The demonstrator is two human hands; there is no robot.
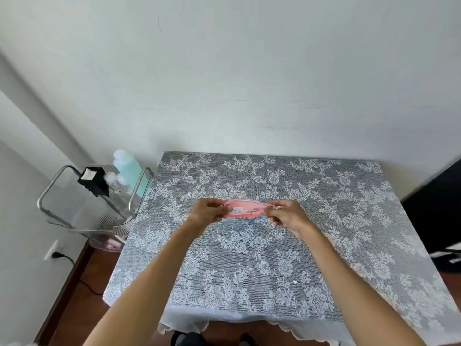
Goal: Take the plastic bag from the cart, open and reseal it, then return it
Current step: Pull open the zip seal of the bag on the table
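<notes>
A small pink plastic bag [247, 209] with a blue patch at its lower edge is held just above the middle of the lace-covered table [324, 221]. My left hand [208, 213] pinches its left end and my right hand [287, 216] pinches its right end. The bag's top edge looks spread apart between the two hands. The metal cart [59, 211] stands to the left of the table.
On the cart's top shelf are a tall teal bottle [128, 168], a black box [93, 179] and small clear bottles. A wall socket with a black cable [58, 255] is low on the left wall. A dark object [439, 208] sits right of the table.
</notes>
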